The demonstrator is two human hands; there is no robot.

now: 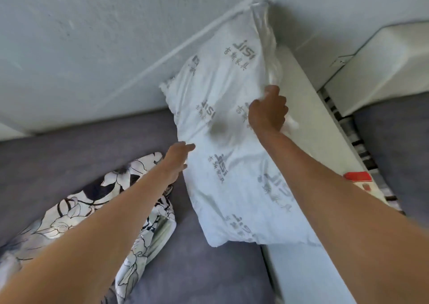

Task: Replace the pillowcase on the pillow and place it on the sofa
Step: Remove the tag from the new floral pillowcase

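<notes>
A bare white pillow (229, 127) with grey printed logos leans in the sofa's corner, against the wall and the white armrest (308, 122). My right hand (267, 110) is closed on the pillow's right edge near its middle. The fingers of my left hand (178, 159) are stretched out and touch the pillow's left edge without gripping it. A black-and-white floral pillowcase (92, 213) lies crumpled on the grey sofa seat (69, 155), under my left forearm.
A pale wall rises behind the sofa. On the armrest at the right lies a red and white object (359, 180). Beyond the armrest are a striped strip and a white block (383, 71). More grey cushion shows at the far right.
</notes>
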